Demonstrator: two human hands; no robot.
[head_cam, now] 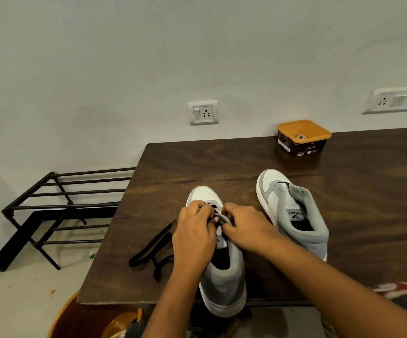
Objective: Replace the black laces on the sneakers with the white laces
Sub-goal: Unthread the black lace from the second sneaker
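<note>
The loose black lace [148,245] is already out and lies on the worktop [344,215], left of the middle. The far sneaker [292,211], on the right, looks almost bare. The near sneaker [222,276], in the middle, shows a bit of black lace [213,206] up front. The left hand [195,230] and right hand [246,228] curl their fingers and pinch at its lace holes. No white laces show, so I think most of the job is left.
</note>
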